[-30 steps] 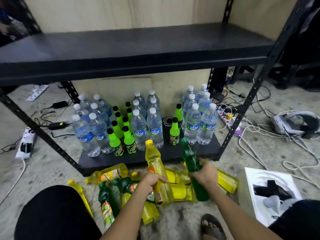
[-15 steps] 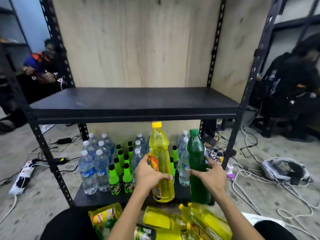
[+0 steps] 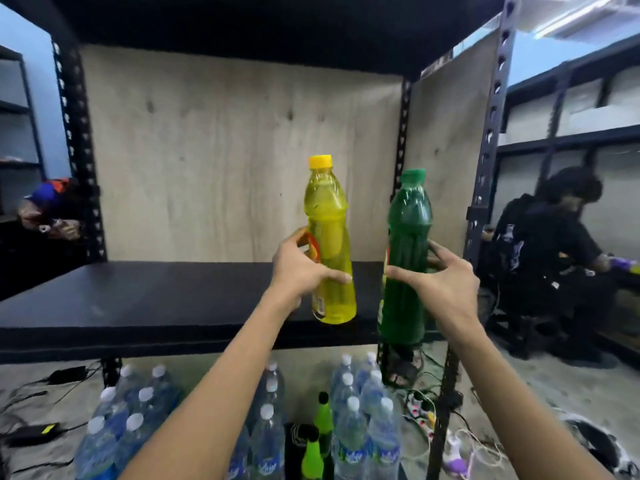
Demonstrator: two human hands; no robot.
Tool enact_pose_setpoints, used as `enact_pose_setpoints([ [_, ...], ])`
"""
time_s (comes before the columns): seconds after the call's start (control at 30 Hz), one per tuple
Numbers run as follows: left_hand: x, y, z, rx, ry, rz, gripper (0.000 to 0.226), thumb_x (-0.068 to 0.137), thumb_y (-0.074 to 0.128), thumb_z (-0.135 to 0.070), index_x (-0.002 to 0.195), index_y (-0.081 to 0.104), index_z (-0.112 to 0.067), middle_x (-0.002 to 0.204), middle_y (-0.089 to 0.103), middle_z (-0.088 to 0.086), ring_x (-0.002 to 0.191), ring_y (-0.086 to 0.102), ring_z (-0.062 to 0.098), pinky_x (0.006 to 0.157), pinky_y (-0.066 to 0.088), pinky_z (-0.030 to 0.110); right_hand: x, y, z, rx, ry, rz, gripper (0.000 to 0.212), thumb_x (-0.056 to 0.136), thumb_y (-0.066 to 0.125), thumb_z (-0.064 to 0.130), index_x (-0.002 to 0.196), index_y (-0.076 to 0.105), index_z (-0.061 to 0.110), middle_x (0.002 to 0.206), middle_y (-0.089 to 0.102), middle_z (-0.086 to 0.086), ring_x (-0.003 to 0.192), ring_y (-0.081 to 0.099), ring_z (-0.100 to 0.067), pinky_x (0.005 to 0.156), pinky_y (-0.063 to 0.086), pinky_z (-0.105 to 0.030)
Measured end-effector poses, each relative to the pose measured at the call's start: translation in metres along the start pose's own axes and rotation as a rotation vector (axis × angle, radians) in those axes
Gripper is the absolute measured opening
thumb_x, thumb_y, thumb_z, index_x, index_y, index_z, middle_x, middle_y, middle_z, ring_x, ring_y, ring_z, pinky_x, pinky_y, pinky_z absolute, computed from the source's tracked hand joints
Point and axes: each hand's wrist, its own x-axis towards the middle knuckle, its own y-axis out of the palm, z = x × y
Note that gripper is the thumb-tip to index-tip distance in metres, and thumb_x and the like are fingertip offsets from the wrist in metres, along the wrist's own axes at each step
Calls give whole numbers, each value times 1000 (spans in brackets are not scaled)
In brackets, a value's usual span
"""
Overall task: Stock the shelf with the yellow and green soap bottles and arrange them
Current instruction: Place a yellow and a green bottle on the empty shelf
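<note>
The left hand (image 3: 301, 271) grips the yellow bottle (image 3: 327, 209) upright over the shelf (image 3: 156, 299), near its front edge. The right hand (image 3: 446, 289) grips the green bottle (image 3: 410, 216) (its base hangs below that edge). Pushed forward without a lift, it would likely strike the edge and slip.

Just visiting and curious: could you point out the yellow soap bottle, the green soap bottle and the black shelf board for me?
yellow soap bottle (image 3: 327, 216): head view, upper body below the cap.
green soap bottle (image 3: 410, 216): head view, upper body below the cap.
shelf board (image 3: 156, 296): head view, bare top surface.
</note>
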Motion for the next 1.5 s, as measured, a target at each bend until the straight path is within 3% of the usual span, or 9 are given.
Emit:
enact_pose_setpoints([
  [0.2, 106, 47, 27, -24, -16, 145, 113, 34, 102, -11, 137, 54, -18, 126, 64, -2, 117, 60, 20, 83, 55, 31, 83, 47, -19, -45, -8, -57, 79, 51, 90, 52, 124, 68, 30, 105, 74, 11, 99, 67, -12, 97, 52, -33],
  [0.37, 170, 88, 71, -34, -31, 228, 101, 37, 99, -2, 130, 61, -17, 124, 67, 0, 119, 58, 19, 91, 57, 42, 135, 90, -55, -84, 76, -117, 80, 54, 91, 46, 127, 64, 25, 111, 73, -2, 109, 66, -27, 90, 53, -37],
  [0.47, 201, 107, 83, -121, -36, 252, 86, 42, 95, 8, 119, 65, -16, 104, 69, -9, 111, 62, 17, 66, 60, 23, 161, 111, -74, -84, 81, -148, 77, 57, 93, 37, 127, 64, 22, 111, 73, -6, 104, 68, -28, 80, 54, -32],
  [0.53, 219, 115, 87, -166, -41, 287, 82, 46, 92, 14, 119, 65, -14, 100, 69, -9, 107, 64, 19, 62, 59, 21, 177, 123, -83, -80, 94, -168, 75, 57, 93, 34, 124, 62, 22, 113, 69, -8, 107, 65, -30, 79, 53, -33],
  [0.7, 256, 129, 110, -208, -36, 370, 89, 52, 86, 21, 132, 59, -7, 114, 68, 3, 110, 63, 23, 69, 61, 26, 206, 147, -105, -138, 123, -261, 78, 54, 94, 36, 121, 57, 21, 115, 68, -12, 106, 65, -35, 83, 57, -43],
  [0.87, 277, 138, 130, -248, -26, 472, 93, 60, 79, 24, 142, 49, -9, 132, 61, 14, 128, 55, 31, 102, 50, 51, 222, 156, -111, -205, 154, -257, 77, 51, 94, 42, 115, 55, 22, 110, 69, -10, 100, 67, -36, 76, 59, -43],
  [1.1, 301, 133, 140, -211, -55, 739, 102, 74, 71, 20, 154, 30, -26, 145, 52, 11, 134, 50, 30, 111, 40, 53, 218, 165, -126, -326, 21, -255, 80, 62, 89, 43, 124, 47, 16, 118, 62, -13, 106, 63, -38, 81, 57, -52],
  [1.27, 291, 129, 136, -132, -116, 698, 95, 77, 77, 8, 152, 33, -29, 144, 54, 6, 134, 50, 27, 110, 42, 51, 212, 159, -119, -367, 33, -206, 88, 64, 89, 39, 133, 42, 12, 127, 56, -15, 114, 58, -38, 87, 54, -49],
  [1.5, 223, 86, 95, 144, -213, 429, 83, 78, 79, -1, 148, 41, -20, 141, 54, 1, 127, 55, 19, 83, 48, 29, 167, 128, -84, -334, 91, -6, 92, 65, 89, 32, 141, 40, 12, 133, 52, -15, 123, 53, -36, 98, 50, -48],
])
